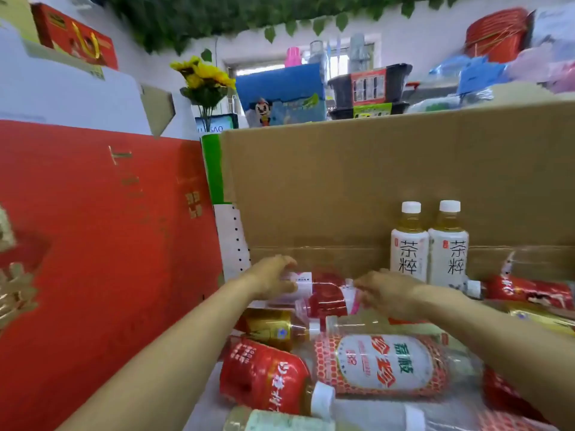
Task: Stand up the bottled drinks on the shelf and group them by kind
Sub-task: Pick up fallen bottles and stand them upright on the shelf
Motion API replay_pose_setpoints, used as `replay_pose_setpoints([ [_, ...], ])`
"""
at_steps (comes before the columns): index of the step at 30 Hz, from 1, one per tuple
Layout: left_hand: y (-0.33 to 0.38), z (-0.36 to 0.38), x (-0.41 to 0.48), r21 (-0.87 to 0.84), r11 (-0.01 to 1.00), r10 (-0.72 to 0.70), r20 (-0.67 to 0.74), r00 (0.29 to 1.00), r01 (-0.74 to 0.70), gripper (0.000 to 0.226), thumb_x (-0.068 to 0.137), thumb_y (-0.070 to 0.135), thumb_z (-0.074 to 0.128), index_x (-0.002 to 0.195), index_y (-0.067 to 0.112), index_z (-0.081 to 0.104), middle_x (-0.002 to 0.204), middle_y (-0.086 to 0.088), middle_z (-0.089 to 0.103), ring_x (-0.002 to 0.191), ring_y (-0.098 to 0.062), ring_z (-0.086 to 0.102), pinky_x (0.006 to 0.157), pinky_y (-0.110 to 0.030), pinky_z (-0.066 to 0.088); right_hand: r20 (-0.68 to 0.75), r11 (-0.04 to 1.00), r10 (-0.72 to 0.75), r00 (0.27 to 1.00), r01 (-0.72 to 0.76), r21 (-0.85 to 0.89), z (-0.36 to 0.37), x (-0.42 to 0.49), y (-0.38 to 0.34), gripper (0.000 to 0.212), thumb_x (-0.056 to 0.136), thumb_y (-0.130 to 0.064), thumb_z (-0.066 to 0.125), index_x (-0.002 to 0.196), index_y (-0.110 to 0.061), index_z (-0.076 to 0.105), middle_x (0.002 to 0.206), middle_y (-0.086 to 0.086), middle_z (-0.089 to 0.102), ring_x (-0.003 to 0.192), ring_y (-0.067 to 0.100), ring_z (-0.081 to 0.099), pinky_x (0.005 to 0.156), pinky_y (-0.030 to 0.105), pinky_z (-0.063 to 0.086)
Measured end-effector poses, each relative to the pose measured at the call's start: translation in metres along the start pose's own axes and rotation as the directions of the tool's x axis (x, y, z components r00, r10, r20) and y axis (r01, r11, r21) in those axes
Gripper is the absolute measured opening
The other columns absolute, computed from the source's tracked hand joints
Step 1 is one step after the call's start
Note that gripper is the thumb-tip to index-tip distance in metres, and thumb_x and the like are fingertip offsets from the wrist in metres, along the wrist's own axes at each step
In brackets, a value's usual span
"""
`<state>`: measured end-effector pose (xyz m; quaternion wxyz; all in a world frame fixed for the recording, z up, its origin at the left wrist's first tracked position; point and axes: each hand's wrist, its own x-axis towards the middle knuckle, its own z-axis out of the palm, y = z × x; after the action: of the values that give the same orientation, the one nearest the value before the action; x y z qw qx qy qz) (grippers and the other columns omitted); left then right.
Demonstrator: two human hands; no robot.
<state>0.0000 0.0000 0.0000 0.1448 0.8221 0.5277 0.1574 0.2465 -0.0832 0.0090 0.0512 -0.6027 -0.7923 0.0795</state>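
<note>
- The left hand (273,276) reaches toward the back of the shelf (207,396). Its grip is closed round one end of a clear bottle (326,295) with a red label.
- The right hand (385,290) is at the other end of the same bottle. Its fingers curl onto it, so this grip holds the bottle too.
- The clear bottle lies on its side between the two hands. It is near the brown cardboard box (373,181) at the back.
- Two tea bottles (409,244) with white caps stand up side by side, touching each other. They are just behind the right hand, against the cardboard.
- All the other bottles lie down.
- A golden bottle (273,328) lies just in front of the clear bottle.
- A big bottle (379,363) with a red and white label lies nearer the front, partly under the right arm.
- A red bottle (264,377) with a white cap lies at the front left, just beside the big bottle.
- A second red bottle (529,290) lies on the far right, near the tea bottles.
- A pale bottle (273,421) lies at the very bottom edge, and only part of it shows.
- A big red box (93,244) stands on the left, next to the cardboard.
- Yellow flowers (202,76) and a blue box (280,94) are behind the cardboard, higher up.
</note>
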Motion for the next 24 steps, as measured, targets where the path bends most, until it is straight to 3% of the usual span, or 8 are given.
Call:
replay_pose_setpoints([
  [3,-0.001,0.002,0.015,0.163,0.986,0.026,0.066,0.997,-0.036,0.059,0.092,0.033,0.068,0.144,0.015,0.048,0.147,-0.004,0.051,0.131,-0.021,0.051,0.109,-0.032,0.041,0.029,0.987,0.008,1.000,-0.003,-0.161,-0.007,0.008,-0.001,0.028,0.103,-0.044,0.039,0.083,-0.033,0.055,0.108,-0.005,0.055,0.105,0.014,0.048,0.091,0.038,0.044],
  [6,0.002,0.004,0.024,0.325,0.946,-0.014,0.100,0.995,-0.019,0.061,0.088,0.046,0.067,0.141,0.021,0.050,0.139,-0.004,0.053,0.127,-0.024,0.046,0.102,-0.036,0.042,0.116,0.954,0.004,0.993,0.031,-0.297,-0.017,0.014,-0.008,0.031,0.104,-0.043,0.036,0.112,-0.029,0.062,0.112,-0.003,0.047,0.112,0.017,0.044,0.093,0.037,0.038],
  [9,0.009,0.004,0.029,0.492,0.868,-0.017,0.157,0.987,-0.063,0.060,0.086,0.051,0.067,0.138,0.023,0.054,0.132,-0.002,0.051,0.125,-0.023,0.041,0.101,-0.037,0.037,0.188,0.971,-0.008,0.982,0.053,-0.235,-0.024,0.021,-0.007,0.029,0.104,-0.038,0.039,0.125,-0.032,0.058,0.114,-0.006,0.048,0.116,0.016,0.044,0.098,0.037,0.039],
  [11,0.007,0.003,0.034,0.430,0.901,-0.035,0.203,0.979,-0.056,0.052,0.085,0.045,0.072,0.129,0.021,0.060,0.123,-0.001,0.057,0.116,-0.021,0.049,0.096,-0.036,0.043,0.230,0.991,-0.004,0.973,0.035,-0.132,-0.026,0.023,-0.006,0.028,0.104,-0.034,0.042,0.129,-0.031,0.053,0.120,-0.006,0.059,0.113,0.015,0.055,0.098,0.036,0.045],
  [13,0.003,0.003,0.035,0.346,0.937,-0.042,0.228,0.973,-0.041,0.045,0.081,0.037,0.077,0.120,0.021,0.063,0.113,0.001,0.065,0.101,-0.020,0.059,0.084,-0.034,0.050,0.232,0.992,-0.016,0.973,0.045,-0.121,-0.023,0.028,-0.004,0.022,0.103,-0.033,0.046,0.123,-0.029,0.052,0.113,-0.007,0.063,0.101,0.013,0.059,0.088,0.032,0.048],
  [16,0.003,0.006,0.033,0.401,0.913,-0.017,0.208,0.978,-0.070,0.041,0.071,0.028,0.083,0.107,0.022,0.063,0.097,0.004,0.065,0.085,-0.020,0.062,0.070,-0.033,0.052,0.251,0.983,-0.046,0.967,0.088,-0.158,-0.025,0.035,-0.002,0.018,0.101,-0.033,0.051,0.117,-0.026,0.056,0.096,-0.012,0.057,0.087,0.009,0.054,0.076,0.026,0.041],
  [19,0.010,0.006,0.026,0.455,0.886,-0.009,0.210,0.978,-0.090,0.047,0.067,0.026,0.084,0.107,0.022,0.062,0.096,0.004,0.062,0.086,-0.020,0.061,0.071,-0.034,0.053,0.293,0.974,-0.065,0.954,0.124,-0.188,-0.029,0.035,-0.005,0.020,0.101,-0.031,0.053,0.115,-0.023,0.063,0.091,-0.015,0.058,0.087,0.010,0.055,0.073,0.025,0.041],
  [24,-0.011,-0.009,0.007,0.283,0.959,-0.037,0.173,0.984,-0.014,0.043,0.068,0.032,0.086,0.104,0.019,0.065,0.094,0.002,0.069,0.084,-0.020,0.064,0.072,-0.032,0.052,0.339,0.982,-0.061,0.939,0.118,-0.149,-0.027,0.034,-0.002,0.026,0.098,-0.032,0.057,0.122,-0.027,0.063,0.113,-0.007,0.068,0.103,0.014,0.063,0.093,0.033,0.049],
])
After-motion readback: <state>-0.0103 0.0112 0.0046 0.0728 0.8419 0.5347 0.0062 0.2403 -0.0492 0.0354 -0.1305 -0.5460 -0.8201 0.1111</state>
